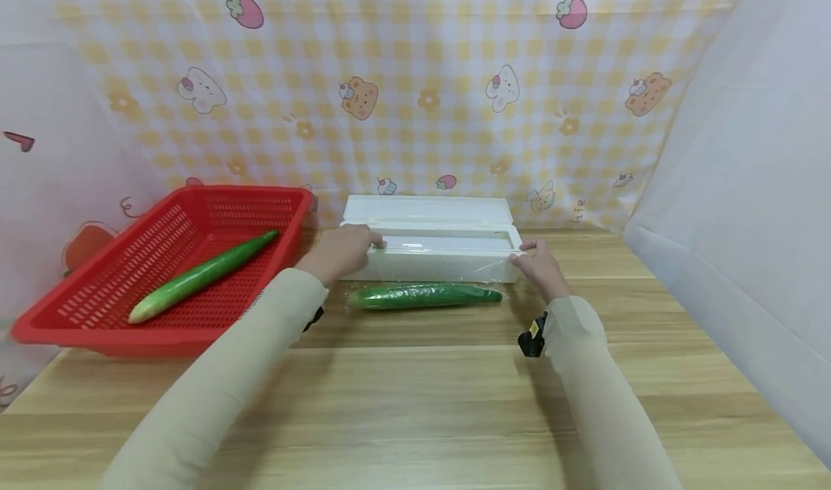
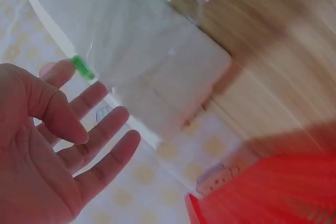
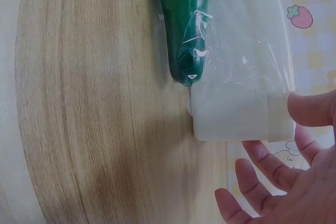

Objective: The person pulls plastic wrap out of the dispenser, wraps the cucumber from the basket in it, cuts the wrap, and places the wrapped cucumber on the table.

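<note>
A long white box (image 1: 441, 266) stands with its lid (image 1: 428, 208) raised. Clear film hangs down its front and covers a green cucumber (image 1: 425, 296) lying before it. At the box's left end is my left hand (image 1: 342, 250); in the left wrist view its fingers are spread and slightly bent, with one fingertip by a small green piece (image 2: 82, 67) on the box edge. My right hand (image 1: 540, 268) holds the right end, and the right wrist view shows the thumb on the box's corner (image 3: 281, 116) and fingertips at its end face. The fingers' exact contact is partly hidden.
To the left, a red basket (image 1: 195, 340) contains another green cucumber (image 1: 204, 275). A patterned cloth (image 1: 428, 136) hangs behind the box, and white sheeting (image 1: 733, 187) borders the wooden table (image 1: 415, 410) on the right.
</note>
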The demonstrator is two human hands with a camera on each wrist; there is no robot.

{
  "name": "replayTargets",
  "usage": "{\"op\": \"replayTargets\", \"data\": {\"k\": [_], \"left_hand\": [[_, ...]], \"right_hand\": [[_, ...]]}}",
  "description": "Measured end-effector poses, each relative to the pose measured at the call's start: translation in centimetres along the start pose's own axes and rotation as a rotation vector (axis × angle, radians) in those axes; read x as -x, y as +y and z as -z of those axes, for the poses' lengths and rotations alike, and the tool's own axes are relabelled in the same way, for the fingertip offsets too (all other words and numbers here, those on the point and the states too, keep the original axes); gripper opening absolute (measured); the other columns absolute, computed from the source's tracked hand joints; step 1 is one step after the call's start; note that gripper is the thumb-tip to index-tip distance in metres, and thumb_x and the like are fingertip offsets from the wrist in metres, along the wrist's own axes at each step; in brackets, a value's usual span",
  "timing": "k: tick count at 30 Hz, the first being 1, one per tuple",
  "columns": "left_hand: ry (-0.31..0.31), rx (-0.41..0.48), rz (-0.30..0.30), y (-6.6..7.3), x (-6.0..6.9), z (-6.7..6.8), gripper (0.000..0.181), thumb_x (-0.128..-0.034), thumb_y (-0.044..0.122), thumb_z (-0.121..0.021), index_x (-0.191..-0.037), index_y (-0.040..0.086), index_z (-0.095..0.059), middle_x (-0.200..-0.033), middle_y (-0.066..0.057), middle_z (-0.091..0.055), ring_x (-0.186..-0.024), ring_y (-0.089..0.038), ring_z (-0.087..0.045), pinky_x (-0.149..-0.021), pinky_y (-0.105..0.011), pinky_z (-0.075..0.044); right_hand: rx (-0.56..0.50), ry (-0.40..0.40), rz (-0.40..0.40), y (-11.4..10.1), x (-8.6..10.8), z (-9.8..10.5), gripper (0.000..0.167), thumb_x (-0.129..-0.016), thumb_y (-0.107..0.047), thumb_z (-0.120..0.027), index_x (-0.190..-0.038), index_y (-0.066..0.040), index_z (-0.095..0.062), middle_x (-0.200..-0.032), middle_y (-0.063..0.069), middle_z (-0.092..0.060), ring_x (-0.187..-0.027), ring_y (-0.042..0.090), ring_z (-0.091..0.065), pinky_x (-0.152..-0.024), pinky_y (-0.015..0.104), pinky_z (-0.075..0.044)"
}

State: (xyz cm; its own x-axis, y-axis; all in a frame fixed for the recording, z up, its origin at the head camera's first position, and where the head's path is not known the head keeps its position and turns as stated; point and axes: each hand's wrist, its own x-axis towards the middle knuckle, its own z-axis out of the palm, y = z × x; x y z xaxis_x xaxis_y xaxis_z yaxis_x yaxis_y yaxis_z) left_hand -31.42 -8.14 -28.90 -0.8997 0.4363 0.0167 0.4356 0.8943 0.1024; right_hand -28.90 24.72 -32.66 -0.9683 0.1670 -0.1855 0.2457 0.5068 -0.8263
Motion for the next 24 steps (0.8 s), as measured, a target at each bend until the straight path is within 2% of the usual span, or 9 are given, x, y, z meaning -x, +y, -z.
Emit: {"op": "replayTargets", "data": {"k": [5,7,13,19,24], "left_hand": [[-0.051,0.021,0.051,-1.0,0.6,0.6,0.042,-0.0854,0.007,-0.058,-0.123,0.024,-0.061,-0.124,-0.006,-0.058,-0.095,-0.025,-0.053,-0.073,-0.032,-0.05],[-0.067,0.015,0.059,-1.4,0.7,0.8,0.042,-0.0845,0.007,-0.058,-0.123,0.024,-0.062,-0.124,-0.007,-0.058,-0.096,-0.024,-0.053,-0.073,-0.031,-0.048],[-0.088,-0.01,0.071,-2.2,1.4,1.6,0.04,-0.0831,0.004,-0.057,-0.12,0.018,-0.064,-0.127,-0.01,-0.058,-0.106,-0.025,-0.053,-0.085,-0.039,-0.046],[-0.09,-0.026,0.083,-3.0,1.6,1.9,0.04,-0.0833,0.003,-0.054,-0.119,0.016,-0.065,-0.129,-0.011,-0.057,-0.103,-0.024,-0.053,-0.08,-0.037,-0.047],[-0.1,-0.052,0.11,-3.6,1.7,2.0,0.04,-0.0841,0.004,-0.052,-0.12,0.017,-0.064,-0.13,-0.013,-0.056,-0.104,-0.027,-0.055,-0.079,-0.046,-0.047]], "right_hand": [[-0.006,-0.002,-0.002,0.0,0.1,0.0,0.05,-0.094,-0.021,-0.046,-0.135,-0.002,-0.025,-0.143,0.028,-0.027,-0.129,0.043,-0.031,-0.105,0.054,-0.027],[-0.01,-0.004,-0.001,0.0,0.2,0.0,0.05,-0.094,-0.02,-0.046,-0.135,-0.001,-0.025,-0.143,0.028,-0.027,-0.129,0.042,-0.03,-0.105,0.054,-0.027],[-0.015,0.001,0.013,0.2,0.2,0.0,0.049,-0.093,-0.019,-0.046,-0.134,-0.001,-0.025,-0.141,0.029,-0.03,-0.126,0.042,-0.032,-0.104,0.054,-0.028],[-0.015,0.002,0.014,0.1,0.2,0.0,0.049,-0.093,-0.019,-0.046,-0.134,0.0,-0.025,-0.14,0.029,-0.03,-0.125,0.041,-0.033,-0.104,0.053,-0.029],[-0.016,-0.002,0.012,0.0,0.3,-0.1,0.049,-0.093,-0.019,-0.046,-0.134,0.0,-0.025,-0.14,0.029,-0.03,-0.126,0.041,-0.032,-0.104,0.054,-0.028]]}}
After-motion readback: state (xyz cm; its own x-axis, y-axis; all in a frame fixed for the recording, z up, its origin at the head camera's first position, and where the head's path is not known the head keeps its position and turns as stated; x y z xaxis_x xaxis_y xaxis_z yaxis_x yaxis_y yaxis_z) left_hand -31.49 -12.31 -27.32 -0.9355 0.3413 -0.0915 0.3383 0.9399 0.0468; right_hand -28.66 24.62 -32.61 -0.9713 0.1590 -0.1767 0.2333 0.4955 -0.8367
